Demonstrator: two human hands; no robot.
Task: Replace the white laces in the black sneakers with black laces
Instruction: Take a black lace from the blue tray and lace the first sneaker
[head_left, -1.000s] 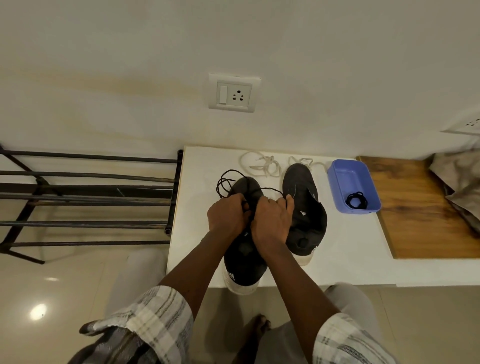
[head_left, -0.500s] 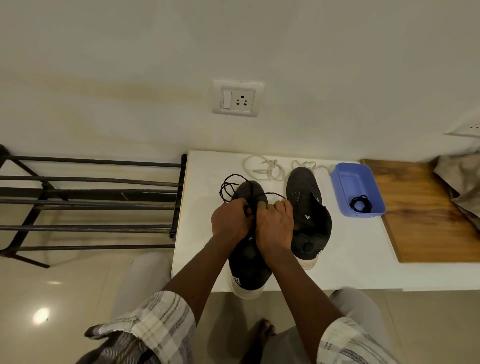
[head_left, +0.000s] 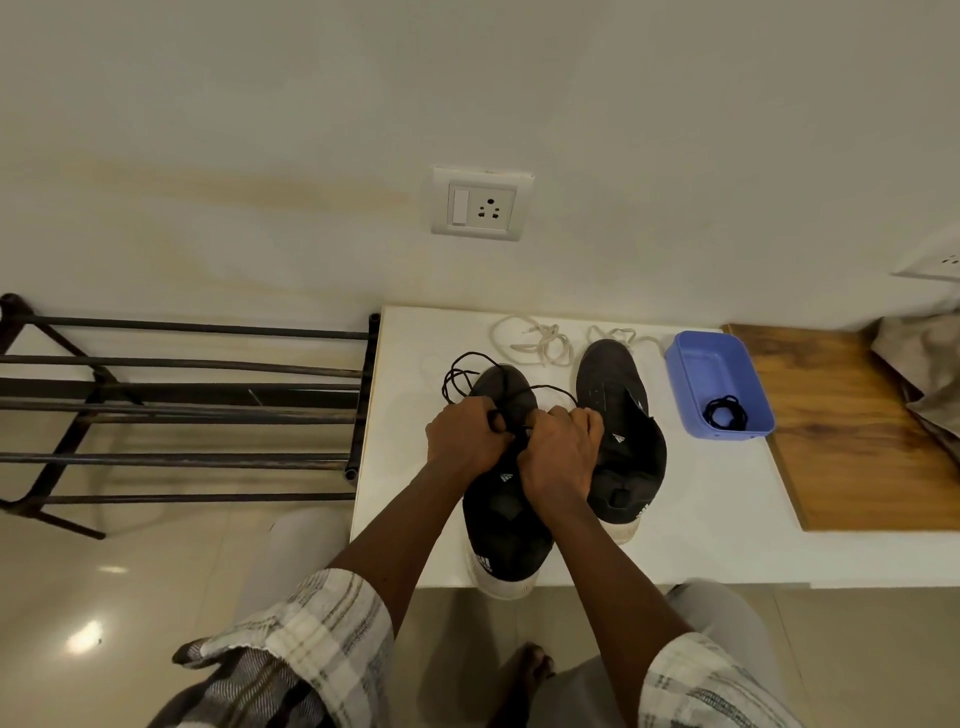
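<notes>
Left hand and right hand each pinched black lace over near sneaker; blue tray well right.

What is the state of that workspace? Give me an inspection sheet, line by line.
Surface: white tabletop; a wooden board adjoins it on the right.
Job's things: near sneaker with the black lace looping out by its toe; far sneaker, no lace seen in it; white laces lying loose behind both; spare black lace coiled in the blue tray.
Clutter: crumpled cloth at the far right.
Grips: left grip and right grip both pinch the black lace over the near sneaker.
Cables: nothing seen.
Surroundings: metal rack to the left, wall socket above, tiled floor.
</notes>
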